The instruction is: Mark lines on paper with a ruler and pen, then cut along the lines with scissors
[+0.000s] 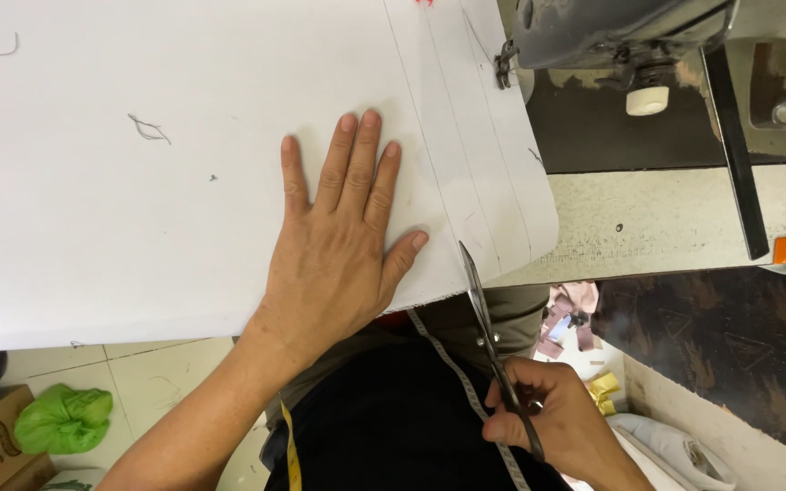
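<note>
Left hand (338, 245) flat on white sheet (138, 227); right hand (548, 414) grips scissors (488, 336).

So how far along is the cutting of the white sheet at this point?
Done: long straight pencil lines are already ruled down the large white sheet of fabric. In hand: the left hand presses the sheet flat while the right hand brings steel scissors to its near edge by one line. Left: no cut shows along the lines, so practically all the cutting remains.

Single head-worn camera, looking steeply down from close above, near edge of the table (648, 227) and floor (156, 382) below in view
</note>
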